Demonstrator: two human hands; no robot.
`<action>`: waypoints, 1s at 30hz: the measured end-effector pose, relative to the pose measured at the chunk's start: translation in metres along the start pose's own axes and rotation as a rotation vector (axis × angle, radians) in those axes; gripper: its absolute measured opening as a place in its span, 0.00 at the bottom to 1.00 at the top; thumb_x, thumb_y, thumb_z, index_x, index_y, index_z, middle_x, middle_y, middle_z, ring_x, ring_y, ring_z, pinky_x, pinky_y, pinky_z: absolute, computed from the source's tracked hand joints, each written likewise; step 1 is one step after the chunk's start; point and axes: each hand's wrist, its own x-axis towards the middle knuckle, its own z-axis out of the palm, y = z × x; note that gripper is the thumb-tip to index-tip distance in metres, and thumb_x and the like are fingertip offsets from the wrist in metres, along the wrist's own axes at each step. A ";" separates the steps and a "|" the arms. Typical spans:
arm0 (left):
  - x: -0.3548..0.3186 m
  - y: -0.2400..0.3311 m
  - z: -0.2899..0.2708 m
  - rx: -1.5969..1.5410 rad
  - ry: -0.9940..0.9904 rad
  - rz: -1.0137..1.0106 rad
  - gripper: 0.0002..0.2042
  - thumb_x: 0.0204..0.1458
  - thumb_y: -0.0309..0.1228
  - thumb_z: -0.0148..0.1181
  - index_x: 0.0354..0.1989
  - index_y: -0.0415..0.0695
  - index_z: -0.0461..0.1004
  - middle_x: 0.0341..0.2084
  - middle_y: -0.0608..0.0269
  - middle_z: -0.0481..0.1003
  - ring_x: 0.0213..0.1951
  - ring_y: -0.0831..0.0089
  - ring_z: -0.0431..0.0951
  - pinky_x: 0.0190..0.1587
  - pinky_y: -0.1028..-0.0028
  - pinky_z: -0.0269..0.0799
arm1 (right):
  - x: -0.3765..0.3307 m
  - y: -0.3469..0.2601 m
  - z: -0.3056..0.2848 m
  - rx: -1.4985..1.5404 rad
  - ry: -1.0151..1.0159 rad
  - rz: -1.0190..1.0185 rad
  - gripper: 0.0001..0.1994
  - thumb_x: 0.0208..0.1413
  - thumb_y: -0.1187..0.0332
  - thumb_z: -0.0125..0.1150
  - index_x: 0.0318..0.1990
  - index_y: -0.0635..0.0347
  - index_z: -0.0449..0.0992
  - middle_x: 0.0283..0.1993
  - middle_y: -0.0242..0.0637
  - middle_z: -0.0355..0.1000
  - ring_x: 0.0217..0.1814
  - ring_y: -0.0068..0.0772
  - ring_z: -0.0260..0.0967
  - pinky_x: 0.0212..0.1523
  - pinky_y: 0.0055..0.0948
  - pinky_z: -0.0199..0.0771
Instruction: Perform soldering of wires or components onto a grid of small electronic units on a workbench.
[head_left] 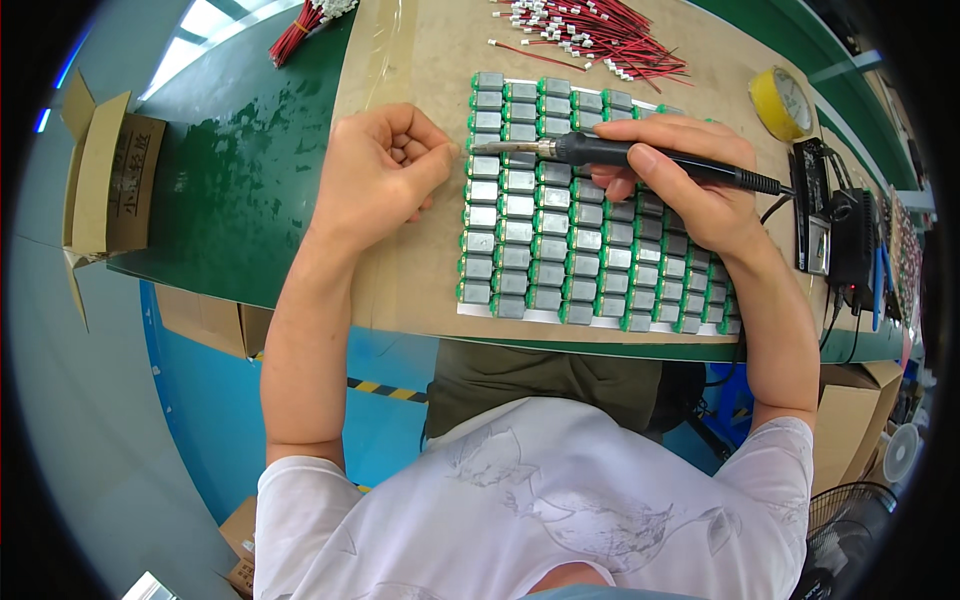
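Observation:
My right hand (695, 180) is wrapped round the black handle of a soldering iron (610, 153). Its metal tip points left, over the upper left part of rows of small grey modules with green circuit boards (550, 222). These modules lie close together on a white sheet (470, 309). Just off their left edge, my left hand (385, 180) is closed, thumb and forefinger pinched close to the iron's tip. Whatever the pinch may hold is too small to make out.
Beyond the modules lies a pile of red and black wires with white connectors (590, 35); a tied bundle (297, 35) sits far left. At right are a yellow tape roll (780, 105) and a black corded box (852, 240). An open carton (125, 185) stands left.

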 end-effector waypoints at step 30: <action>-0.023 0.021 0.005 -0.183 0.217 -0.017 0.11 0.65 0.30 0.68 0.38 0.35 0.73 0.19 0.68 0.74 0.15 0.83 0.69 0.15 0.78 0.58 | -0.006 -0.010 -0.008 0.122 0.088 0.021 0.13 0.69 0.75 0.60 0.56 0.70 0.84 0.43 0.46 0.84 0.39 0.28 0.85 0.42 0.25 0.84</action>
